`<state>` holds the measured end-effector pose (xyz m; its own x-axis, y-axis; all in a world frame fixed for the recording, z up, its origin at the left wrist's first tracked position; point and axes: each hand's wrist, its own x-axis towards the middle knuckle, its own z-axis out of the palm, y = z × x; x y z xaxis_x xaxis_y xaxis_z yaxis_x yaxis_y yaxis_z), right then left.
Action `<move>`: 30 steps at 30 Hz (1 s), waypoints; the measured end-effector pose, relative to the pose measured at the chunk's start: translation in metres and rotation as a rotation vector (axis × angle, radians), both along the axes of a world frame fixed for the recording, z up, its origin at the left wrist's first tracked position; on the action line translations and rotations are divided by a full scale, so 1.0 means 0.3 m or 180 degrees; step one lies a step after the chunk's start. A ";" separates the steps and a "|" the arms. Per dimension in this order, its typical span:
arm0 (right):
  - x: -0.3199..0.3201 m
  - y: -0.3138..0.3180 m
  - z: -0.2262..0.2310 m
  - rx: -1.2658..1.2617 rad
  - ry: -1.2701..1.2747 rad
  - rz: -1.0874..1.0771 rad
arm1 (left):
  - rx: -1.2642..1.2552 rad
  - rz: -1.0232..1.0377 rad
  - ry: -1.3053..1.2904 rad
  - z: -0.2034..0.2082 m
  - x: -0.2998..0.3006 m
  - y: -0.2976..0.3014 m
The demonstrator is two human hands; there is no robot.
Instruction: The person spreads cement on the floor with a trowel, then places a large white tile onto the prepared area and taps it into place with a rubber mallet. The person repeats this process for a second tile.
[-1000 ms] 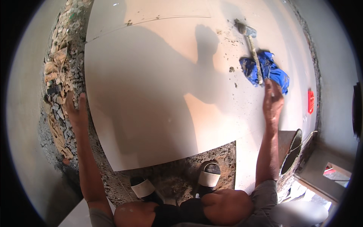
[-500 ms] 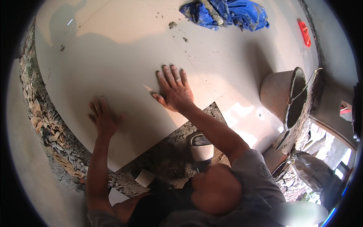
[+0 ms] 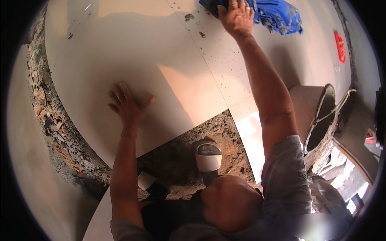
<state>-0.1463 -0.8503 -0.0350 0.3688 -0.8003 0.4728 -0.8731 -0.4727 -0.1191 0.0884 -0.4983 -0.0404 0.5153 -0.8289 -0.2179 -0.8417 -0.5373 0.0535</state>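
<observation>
My left hand (image 3: 130, 106) lies on a large pale floor tile (image 3: 88, 60), palm down with its fingers spread. Far forward, at the top edge of the picture, my right hand (image 3: 237, 21) reaches over a crumpled, mud-smeared blue plastic sheet or bag (image 3: 281, 17). Its thumb and fingers are apart and cover part of the blue plastic. Whether the fingertips press on anything beneath them cannot be made out. Between my forearms, the tile's near edge borders a patch of bare brown mortar or soil (image 3: 227, 130).
A dirty bucket (image 3: 303, 106) lies tipped on its side at the right, with a wire handle. Beyond it sits a red plastic piece (image 3: 340, 47). Broken rubble (image 3: 56, 124) lines the left wall. Crumbs of mortar (image 3: 189, 17) dot the tiles. A light-coloured shoe (image 3: 209, 160) stands in the bare patch.
My right hand has left the tile and moved far forward to the blue plastic. My left hand has shifted slightly to the right on the tile, its fingers still spread.
</observation>
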 end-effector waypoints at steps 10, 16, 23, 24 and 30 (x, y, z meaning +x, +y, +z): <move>0.083 -0.310 0.108 0.2052 0.0399 -0.0406 | 0.0189 0.0286 0.0391 0.056 -0.007 -0.025; -0.032 -0.185 0.162 0.2716 0.0799 -0.1221 | 0.0017 0.0313 0.0452 0.079 -0.023 -0.022; -0.511 0.037 0.151 0.1898 0.0927 -0.1771 | 0.0284 0.1029 0.0485 0.094 -0.039 0.139; -0.565 0.048 0.152 0.1914 0.0773 -0.1955 | 0.0070 0.0928 0.0548 0.088 -0.033 0.149; -0.636 0.042 0.093 0.1636 0.1030 -0.1794 | 0.0129 0.1004 0.0709 0.078 -0.033 0.130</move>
<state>-0.3371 -0.8378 -0.0072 -0.0973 -0.9933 -0.0631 -0.9911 0.0909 0.0969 0.0786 -0.4594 -0.0169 0.6799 -0.6257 -0.3825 -0.6049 -0.7733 0.1898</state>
